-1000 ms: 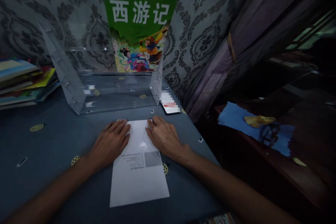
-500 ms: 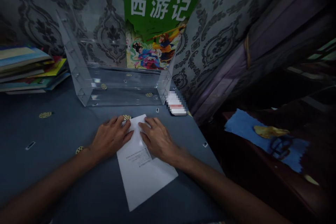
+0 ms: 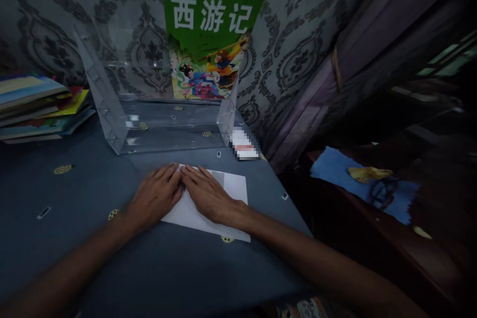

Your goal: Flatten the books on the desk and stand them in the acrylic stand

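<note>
Domestic interior: a table corner in a home. Ornate patterned wallpaper (image 3: 286, 54) rises behind the table (image 3: 122, 271); stacked books (image 3: 32, 99) lie at the table's left, and a tied purplish curtain (image 3: 315, 94) hangs to its right.

White sheet (image 3: 236, 189) partly hidden by right hand (image 3: 205, 193); green book (image 3: 213, 42) cut off at top.

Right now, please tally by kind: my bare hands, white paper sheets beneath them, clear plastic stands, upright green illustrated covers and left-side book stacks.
Left hand and right hand, both bare: 2
White paper sheet: 1
Clear plastic stand: 1
Upright green illustrated cover: 1
Stack of books at left: 1
Total: 6
</note>
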`<action>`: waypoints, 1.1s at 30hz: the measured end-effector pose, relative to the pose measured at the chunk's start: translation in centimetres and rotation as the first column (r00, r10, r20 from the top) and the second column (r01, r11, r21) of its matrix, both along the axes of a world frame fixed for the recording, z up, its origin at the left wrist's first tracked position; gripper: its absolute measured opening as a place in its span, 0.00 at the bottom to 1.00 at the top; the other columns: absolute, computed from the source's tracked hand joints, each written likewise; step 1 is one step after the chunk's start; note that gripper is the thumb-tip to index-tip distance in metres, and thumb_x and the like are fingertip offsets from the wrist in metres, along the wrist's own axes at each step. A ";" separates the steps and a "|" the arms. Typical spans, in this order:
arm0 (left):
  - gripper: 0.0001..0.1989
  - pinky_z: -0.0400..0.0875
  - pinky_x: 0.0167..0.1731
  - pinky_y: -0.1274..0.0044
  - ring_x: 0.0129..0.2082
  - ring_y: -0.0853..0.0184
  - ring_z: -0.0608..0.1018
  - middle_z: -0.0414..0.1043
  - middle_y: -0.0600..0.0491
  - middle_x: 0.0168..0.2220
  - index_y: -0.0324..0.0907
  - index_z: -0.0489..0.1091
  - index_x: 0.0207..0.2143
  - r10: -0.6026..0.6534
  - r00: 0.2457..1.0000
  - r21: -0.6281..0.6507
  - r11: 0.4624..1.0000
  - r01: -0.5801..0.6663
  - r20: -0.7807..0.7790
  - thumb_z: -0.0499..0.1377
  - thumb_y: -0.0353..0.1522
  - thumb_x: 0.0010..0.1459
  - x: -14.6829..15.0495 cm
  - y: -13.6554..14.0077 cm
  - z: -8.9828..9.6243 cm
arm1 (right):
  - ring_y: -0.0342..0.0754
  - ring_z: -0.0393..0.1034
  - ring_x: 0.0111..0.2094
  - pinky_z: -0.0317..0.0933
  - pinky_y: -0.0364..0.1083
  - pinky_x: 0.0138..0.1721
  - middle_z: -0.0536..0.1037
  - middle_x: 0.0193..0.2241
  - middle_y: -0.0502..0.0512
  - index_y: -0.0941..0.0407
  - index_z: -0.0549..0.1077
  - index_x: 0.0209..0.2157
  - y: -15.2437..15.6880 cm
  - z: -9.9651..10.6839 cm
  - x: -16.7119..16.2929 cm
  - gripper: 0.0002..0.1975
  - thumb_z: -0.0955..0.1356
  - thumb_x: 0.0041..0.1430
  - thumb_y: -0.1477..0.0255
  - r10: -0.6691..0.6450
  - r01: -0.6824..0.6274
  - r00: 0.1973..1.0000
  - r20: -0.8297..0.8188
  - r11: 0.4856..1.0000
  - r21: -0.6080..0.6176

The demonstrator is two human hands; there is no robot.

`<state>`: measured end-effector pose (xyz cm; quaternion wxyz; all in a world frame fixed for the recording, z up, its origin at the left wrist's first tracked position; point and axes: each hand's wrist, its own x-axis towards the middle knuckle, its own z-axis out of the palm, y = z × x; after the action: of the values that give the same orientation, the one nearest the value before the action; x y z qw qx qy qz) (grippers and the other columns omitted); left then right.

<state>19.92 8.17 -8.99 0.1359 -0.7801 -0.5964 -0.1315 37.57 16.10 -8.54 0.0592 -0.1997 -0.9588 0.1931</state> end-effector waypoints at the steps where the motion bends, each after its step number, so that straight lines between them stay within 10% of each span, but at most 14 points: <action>1: 0.15 0.71 0.54 0.62 0.56 0.53 0.76 0.74 0.38 0.56 0.37 0.70 0.51 -0.022 1.000 0.010 1.000 0.022 0.005 0.49 0.33 0.69 -0.3 0.2 -0.3 | 0.50 0.43 0.73 0.41 0.57 0.73 0.55 0.71 0.65 0.63 0.57 0.68 -0.2 -0.3 0.2 0.26 0.55 0.70 0.80 -0.017 0.017 1.000 -0.010 1.000 0.007; 17: 0.16 0.72 0.52 0.62 0.57 0.53 0.76 0.75 0.40 0.56 0.39 0.70 0.44 -0.009 0.997 -0.037 0.999 0.006 -0.077 0.45 0.35 0.70 -0.7 0.3 -0.5 | 0.53 0.59 0.68 0.53 0.62 0.69 0.67 0.65 0.65 0.59 0.63 0.65 0.2 -1.5 12.0 0.23 0.57 0.73 0.71 -0.267 0.282 0.954 -0.136 0.954 0.106; 33: 0.27 0.66 0.59 0.55 0.61 0.49 0.72 0.71 0.36 0.59 0.35 0.69 0.58 -0.098 0.992 -0.072 0.993 0.093 -0.076 0.40 0.41 0.72 -0.2 0.5 0.3 | 0.55 0.56 0.69 0.53 0.63 0.69 0.67 0.65 0.66 0.59 0.66 0.64 1.0 -3.2 12.4 0.22 0.59 0.71 0.74 -0.217 0.242 0.963 -0.158 0.957 0.158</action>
<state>19.75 8.64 -8.73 0.1264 -0.8166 -0.5565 -0.0865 49.96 17.10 -11.71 0.1653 -0.2899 -0.9359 0.1131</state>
